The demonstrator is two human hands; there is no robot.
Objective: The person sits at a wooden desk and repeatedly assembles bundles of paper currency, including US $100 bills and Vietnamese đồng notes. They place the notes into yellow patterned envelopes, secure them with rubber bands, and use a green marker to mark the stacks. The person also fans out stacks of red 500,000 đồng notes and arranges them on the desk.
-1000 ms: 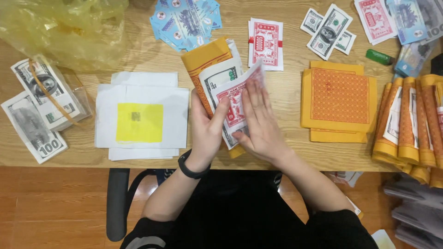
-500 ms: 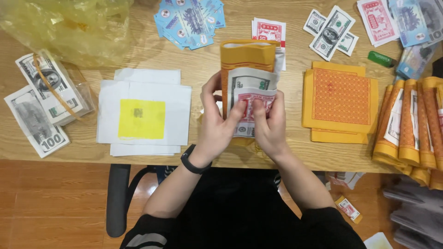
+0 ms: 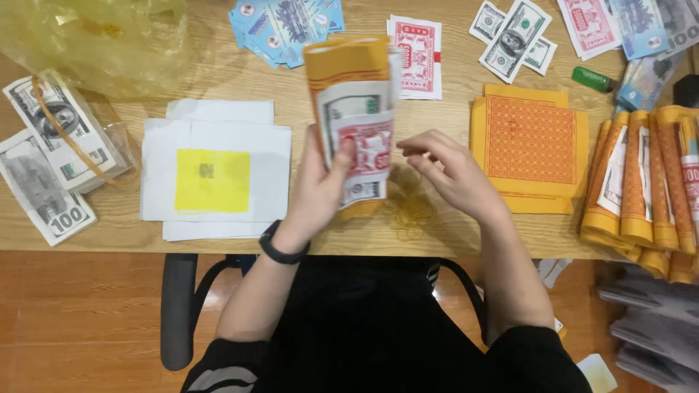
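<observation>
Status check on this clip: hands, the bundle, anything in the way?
Left hand grips folded paper bundle, upright above desk. Right hand open beside it, fingers apart from bundle. Rubber bands on desk beneath; nothing blocking.

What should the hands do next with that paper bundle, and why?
Probably the right hand should pick a rubber band off the table: the left hand alone grips the folded bundle, nothing binds it, and loose bands lie just below.

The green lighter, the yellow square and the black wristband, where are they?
green lighter (image 3: 592, 78): head view, middle of its body.
yellow square (image 3: 212, 180): head view, its centre, on the white sheets.
black wristband (image 3: 280, 249): head view, band on the left wrist.
</observation>
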